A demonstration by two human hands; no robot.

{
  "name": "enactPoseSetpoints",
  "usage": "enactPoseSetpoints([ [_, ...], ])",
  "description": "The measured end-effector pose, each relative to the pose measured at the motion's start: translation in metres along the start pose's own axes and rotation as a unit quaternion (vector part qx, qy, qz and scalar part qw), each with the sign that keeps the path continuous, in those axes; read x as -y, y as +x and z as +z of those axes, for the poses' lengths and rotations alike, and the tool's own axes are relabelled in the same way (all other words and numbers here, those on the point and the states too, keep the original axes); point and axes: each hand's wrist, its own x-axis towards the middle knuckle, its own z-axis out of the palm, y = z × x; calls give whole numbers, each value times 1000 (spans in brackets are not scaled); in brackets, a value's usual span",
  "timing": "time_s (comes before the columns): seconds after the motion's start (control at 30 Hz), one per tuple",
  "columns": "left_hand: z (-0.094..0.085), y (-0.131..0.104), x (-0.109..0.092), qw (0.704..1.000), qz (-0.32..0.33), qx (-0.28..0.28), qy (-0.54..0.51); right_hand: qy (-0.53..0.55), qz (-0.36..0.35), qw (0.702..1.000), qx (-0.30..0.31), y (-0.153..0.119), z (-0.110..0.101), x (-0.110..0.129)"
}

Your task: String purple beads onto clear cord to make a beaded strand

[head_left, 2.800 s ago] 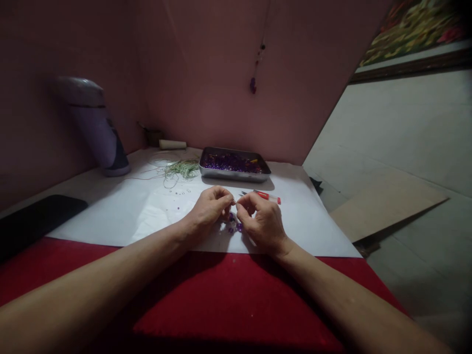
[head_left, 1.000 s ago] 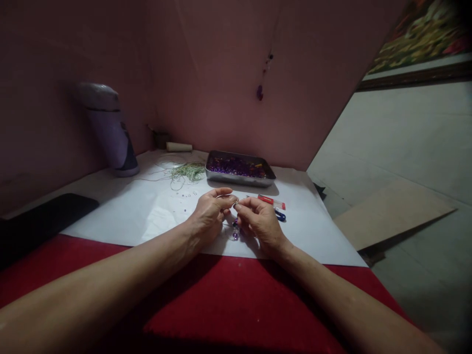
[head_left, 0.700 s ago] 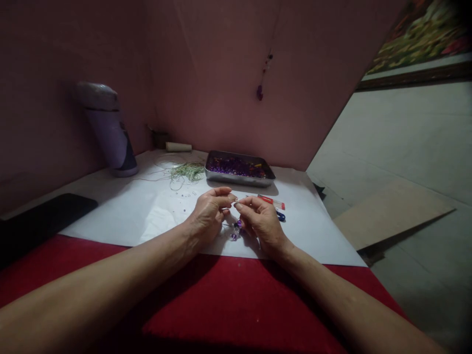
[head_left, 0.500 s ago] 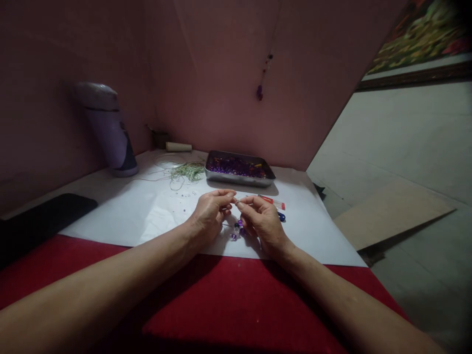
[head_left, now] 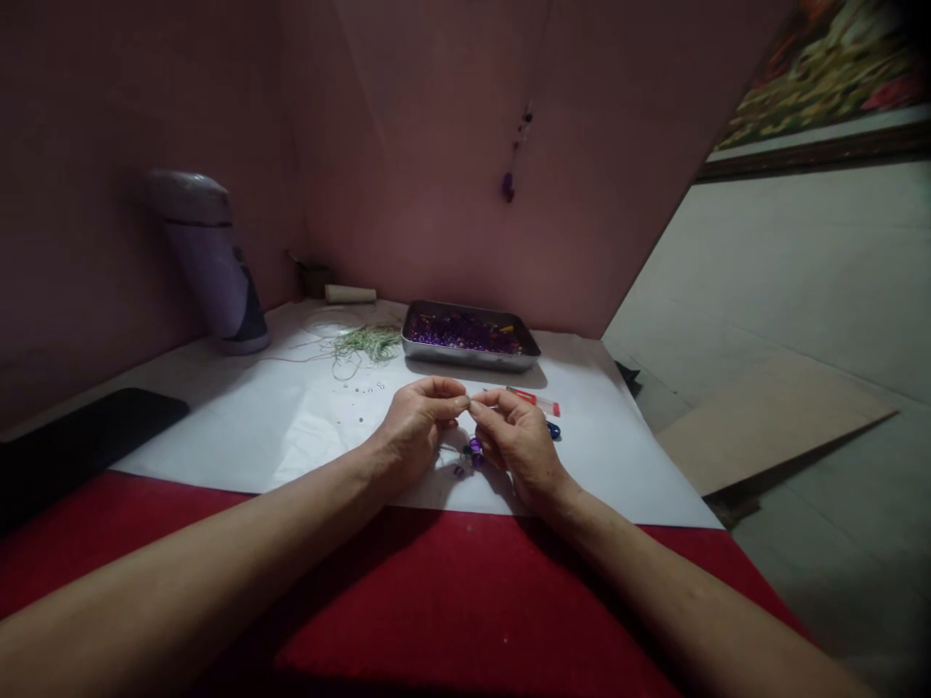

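Head view has me at fine fingertip work, left grip (head_left: 418,424) and right grip (head_left: 524,444) pressed together, contents too small to tell, purple beads (head_left: 476,448) just below, calling for small, steady motions.

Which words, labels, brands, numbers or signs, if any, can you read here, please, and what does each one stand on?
No text can be read anywhere in this view.
Purple bottle: any print on its dark side patch is too dim and blurred to read.
Red and clear item beyond the right hand: too small to tell whether it is marked.
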Motion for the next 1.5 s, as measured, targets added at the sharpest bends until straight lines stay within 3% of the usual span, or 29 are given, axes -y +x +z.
enactPoseSetpoints([
  [0.13,-1,1,1,1000,-13,0,-8,-1,-5,1000,9,1,-1,-1],
  [0.3,-3,1,3,998,-20,57,5,10,-8,1000,9,0,-2,-1],
  [0.5,-3,3,5,999,15,6,36,-6,-1,1000,6,0,-2,0],
  [0.87,-8,6,7,998,-6,53,40,-24,-2,1000,-7,-1,-1,1],
  [1.5,-10,7,10,995,4,60,74,-34,9,999,-14,-1,-1,3],
])
